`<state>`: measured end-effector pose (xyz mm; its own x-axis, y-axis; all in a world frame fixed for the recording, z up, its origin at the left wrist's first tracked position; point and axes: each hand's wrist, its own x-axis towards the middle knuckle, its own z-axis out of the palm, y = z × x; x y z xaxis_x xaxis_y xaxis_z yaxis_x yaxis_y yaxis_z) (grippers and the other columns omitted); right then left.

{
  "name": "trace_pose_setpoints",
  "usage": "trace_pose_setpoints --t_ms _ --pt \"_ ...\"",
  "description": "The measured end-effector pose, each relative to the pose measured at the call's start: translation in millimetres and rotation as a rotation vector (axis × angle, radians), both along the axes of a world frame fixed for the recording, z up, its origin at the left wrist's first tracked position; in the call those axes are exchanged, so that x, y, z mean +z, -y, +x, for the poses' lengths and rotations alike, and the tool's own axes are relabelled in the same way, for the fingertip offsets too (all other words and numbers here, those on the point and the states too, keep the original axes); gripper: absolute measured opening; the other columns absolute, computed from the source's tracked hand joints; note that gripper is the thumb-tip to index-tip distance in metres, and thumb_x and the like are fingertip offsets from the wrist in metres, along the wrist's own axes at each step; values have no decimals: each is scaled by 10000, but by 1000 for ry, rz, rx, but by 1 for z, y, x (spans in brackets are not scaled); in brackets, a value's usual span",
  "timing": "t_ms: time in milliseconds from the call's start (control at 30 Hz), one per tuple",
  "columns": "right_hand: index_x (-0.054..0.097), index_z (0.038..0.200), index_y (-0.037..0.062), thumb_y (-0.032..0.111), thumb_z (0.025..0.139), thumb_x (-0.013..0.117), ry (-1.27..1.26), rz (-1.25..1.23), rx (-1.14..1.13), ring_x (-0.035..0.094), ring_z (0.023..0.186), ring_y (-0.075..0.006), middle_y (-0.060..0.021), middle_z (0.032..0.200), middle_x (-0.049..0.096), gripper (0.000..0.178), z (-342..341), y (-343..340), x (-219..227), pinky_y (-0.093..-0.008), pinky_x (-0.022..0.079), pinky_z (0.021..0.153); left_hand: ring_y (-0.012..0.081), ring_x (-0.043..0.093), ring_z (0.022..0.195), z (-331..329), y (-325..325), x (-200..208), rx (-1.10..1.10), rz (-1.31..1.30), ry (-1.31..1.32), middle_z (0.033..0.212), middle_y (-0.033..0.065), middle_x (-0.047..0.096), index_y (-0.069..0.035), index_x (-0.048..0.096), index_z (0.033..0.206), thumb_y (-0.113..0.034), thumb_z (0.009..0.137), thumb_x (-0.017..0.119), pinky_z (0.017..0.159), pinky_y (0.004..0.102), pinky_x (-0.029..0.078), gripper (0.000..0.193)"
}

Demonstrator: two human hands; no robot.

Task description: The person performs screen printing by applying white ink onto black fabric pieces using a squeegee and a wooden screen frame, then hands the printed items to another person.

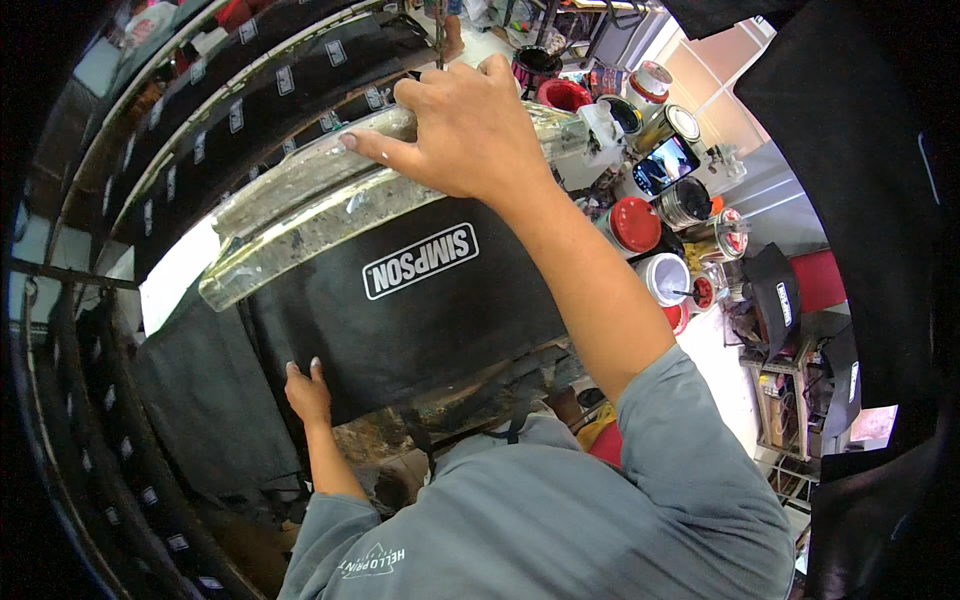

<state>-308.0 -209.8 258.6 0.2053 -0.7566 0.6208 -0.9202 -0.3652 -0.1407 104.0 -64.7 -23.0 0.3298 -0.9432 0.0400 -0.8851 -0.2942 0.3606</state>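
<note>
In the head view, the cloth [480, 325] is matte black, with a white print inside a rounded white outline; the print reads upside down from the wearer's side. It looks mostly flat, lit softly along its middle, with a darker fold or seam down its left part. The frame [330, 220] above it is long, pale and worn, silvery to yellowish, scuffed and spotted with white and dark marks. It runs slantwise, lower at its left end and higher at its right.

The cloth lies on a stained, brownish counter [375, 437] that shows along its near edge. It sits ahead of the left grip [310, 397] and below the right grip [458, 130], with the frame crossing between the right grip and the white print.

The right grip is closed over the frame, thumb laid along the bar to the left and fingers bent over the far side. The left grip rests at the near left part of the cloth, two fingertips a little apart; whether it pinches the fabric, I cannot tell.

To the right stand a red-lidded can [635, 224], a white tub [664, 276] and a phone [665, 165] with its screen lit.
</note>
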Motion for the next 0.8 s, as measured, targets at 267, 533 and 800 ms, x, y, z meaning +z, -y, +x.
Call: trace_pose_setpoints --t_ms 267,533,800 --pt "806 987 61 753 977 527 -123 76 -35 734 948 -360 -173 923 779 747 3 22 22 -527 447 914 165 538 808 156 85 185 -205 -128 -182 794 89 545 46 612 911 -288 1076 666 752 382 472 377" --pt "765 1087 31 656 1009 572 -121 55 -49 702 1074 -373 -208 1099 765 659 3 6 10 -508 427 961 306 700 1049 386 92 271 102 -5 628 1138 153 711 -31 693 1220 -474 997 715 919 489 535 497" --pt "732 1099 -9 596 1006 616 -140 -5 -3 662 1046 -379 -185 997 716 623 -2 0 0 -513 408 970 382 730 911 107 -2 147 -237 -190 96 961 158 751 -78 750 1016 -273 923 758 806 507 589 217"
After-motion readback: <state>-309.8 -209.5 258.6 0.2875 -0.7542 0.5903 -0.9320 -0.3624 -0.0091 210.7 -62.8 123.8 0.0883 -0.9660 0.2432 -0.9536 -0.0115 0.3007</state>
